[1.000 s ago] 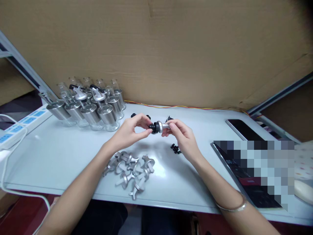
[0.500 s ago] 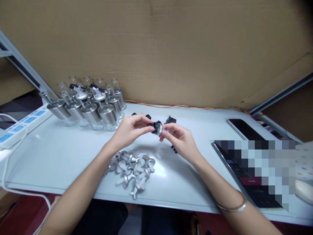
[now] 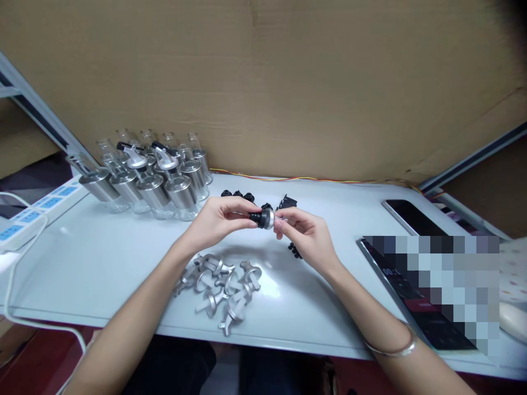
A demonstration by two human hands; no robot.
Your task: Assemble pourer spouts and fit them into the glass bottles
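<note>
— Hands?

— Both raised over the middle of the table (image 3: 82, 258), meeting just above centre frame. Left hand (image 3: 216, 222) reaching in from the lower left, forearm laid diagonally, wrist bent a little, fingers curled with thumb and fingertips pinched on the black end of a small spout part (image 3: 265, 218). Right hand (image 3: 307, 233) coming from the lower right, palm turned partly up, thumb and forefinger gripping the silver end of the same piece. Thin bangle (image 3: 391, 346) on the right wrist, low in the frame.

— And the piece itself?

— Held clear of the tabletop between the two sets of fingertips, lying roughly level, black section to the left, silver collar to the right. Too small to tell whether the two sections are fully seated.

— Around the hands?

— Heap of silver spouts (image 3: 220, 285) directly below the left hand, toward the near edge. Few black caps (image 3: 237, 194) just beyond the hands, more small black bits (image 3: 295, 250) partly hidden under the right hand. Cluster of glass bottles with metal collars (image 3: 150, 175) in the upper left, against the cardboard wall (image 3: 288, 82). Power strip (image 3: 28, 216) at the far left edge. Phone (image 3: 409, 216) and a dark tablet (image 3: 415, 291), screen blurred, at the right.
</note>
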